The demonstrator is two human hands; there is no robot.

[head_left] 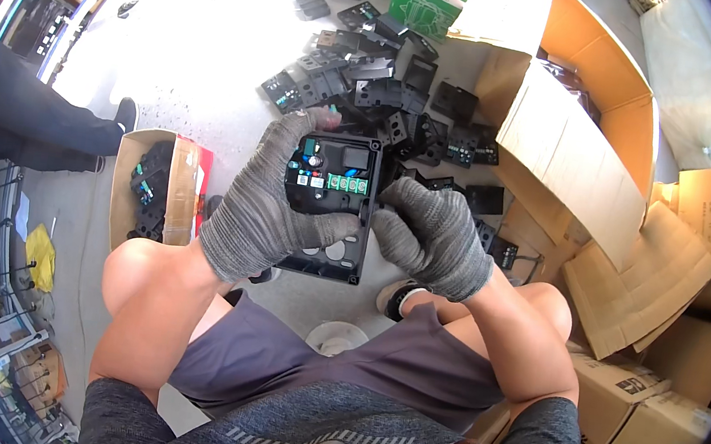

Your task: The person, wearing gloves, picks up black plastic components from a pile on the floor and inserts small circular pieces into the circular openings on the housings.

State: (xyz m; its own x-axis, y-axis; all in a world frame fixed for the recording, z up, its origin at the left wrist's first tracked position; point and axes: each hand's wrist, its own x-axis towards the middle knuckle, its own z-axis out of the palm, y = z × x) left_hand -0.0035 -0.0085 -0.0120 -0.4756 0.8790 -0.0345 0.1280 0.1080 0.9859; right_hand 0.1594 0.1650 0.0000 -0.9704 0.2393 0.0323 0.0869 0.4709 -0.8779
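A black plastic housing [362, 250] lies in my gloved left hand [266, 188], its open side facing up. My left thumb presses across its lower part, and the fingers wrap the left side. Inside sits a circuit board [327, 164] with a green terminal block [347, 184], a black relay-like cube and small coloured parts. Pale round spots show below the thumb. At the housing's right edge is my gloved right hand [435, 242], fingers curled in a pinch. Whatever those fingers hold, if anything, is hidden.
Beyond my hands a pile of black housings [377, 95] covers the floor. A small carton [184, 199] of similar parts stands left. Right are a large open carton [576, 152], flattened cardboard [641, 269] and closed cartons [618, 409]. Another person's leg [39, 104] extends in from the left.
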